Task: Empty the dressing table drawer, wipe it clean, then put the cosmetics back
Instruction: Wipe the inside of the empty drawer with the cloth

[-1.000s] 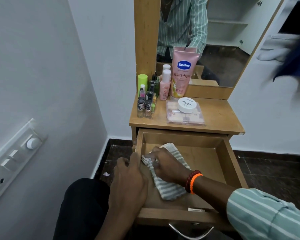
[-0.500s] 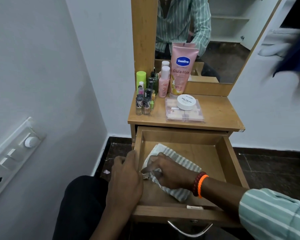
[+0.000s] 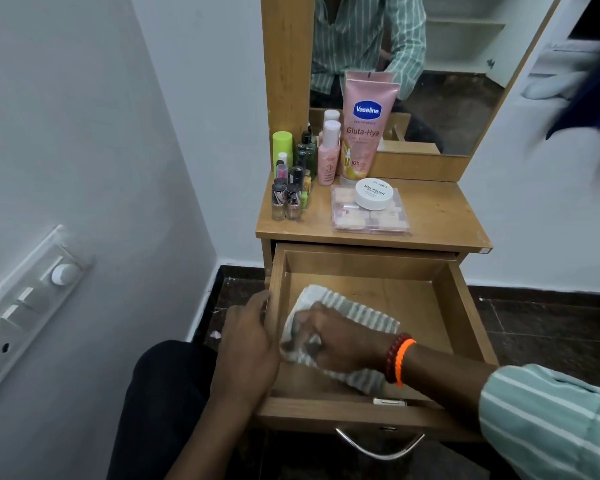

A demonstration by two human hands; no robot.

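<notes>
The wooden drawer (image 3: pixel 465 306) is pulled out, and inside it lies only a grey-and-white striped cloth (image 3: pixel 364 315). My right hand (image 3: pixel 340 344) grips the cloth against the drawer floor near the left wall. My left hand (image 3: pixel 250 344) holds the drawer's left wall from outside. The cosmetics stand on the table top (image 3: pixel 440 216): a pink Vaseline tube (image 3: pixel 364 133), a pink bottle (image 3: pixel 328 157), a green bottle (image 3: pixel 282 147), several nail polish bottles (image 3: pixel 290 199), and a white nail polish jar (image 3: pixel 374 194) on a clear case (image 3: pixel 369 220).
A mirror (image 3: pixel 447 64) rises behind the table top. A white wall with a switch panel (image 3: pixel 25 306) is close on the left. Dark floor tiles (image 3: pixel 551 323) lie to the right of the drawer. A metal handle (image 3: pixel 378 448) is on the drawer front.
My right hand has slid the cloth a little across the left part of the drawer floor. My left hand has stayed on the drawer's left wall.
</notes>
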